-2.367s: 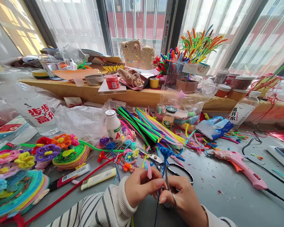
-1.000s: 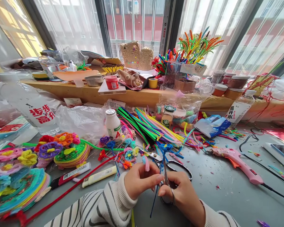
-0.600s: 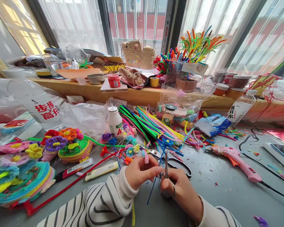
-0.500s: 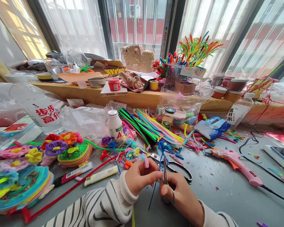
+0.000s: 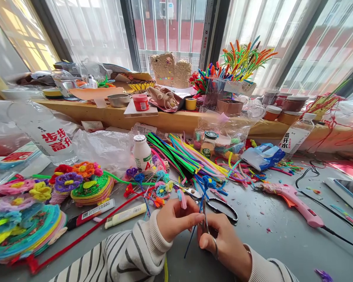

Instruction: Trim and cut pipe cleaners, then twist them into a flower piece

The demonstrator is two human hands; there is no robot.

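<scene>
My left hand (image 5: 178, 221) pinches the stem of a blue pipe-cleaner flower (image 5: 208, 181) between thumb and fingers; its thin tail (image 5: 189, 243) hangs below. A pink and pale blue fuzzy piece (image 5: 182, 198) rests at the left forefinger, perhaps round it. In my right hand (image 5: 228, 244) are small metal scissors (image 5: 206, 223), blades pointing up beside the blue stem. Whether the blades touch the stem is hard to tell. Just behind both hands lies a larger pair of black-handled scissors (image 5: 236, 211).
Finished flower pieces (image 5: 26, 227) fill the left side, near two glue tubes (image 5: 125, 216). A white bottle (image 5: 141, 152) and loose pipe cleaners (image 5: 176, 156) lie behind. On the right is a pink glue gun (image 5: 300, 205) with its cord. A crowded wooden ledge (image 5: 170, 120) runs along the window.
The blue flower has tilted slightly to the right above my hands. Both hands keep nearly the same place and grip, and the view has shifted a little.
</scene>
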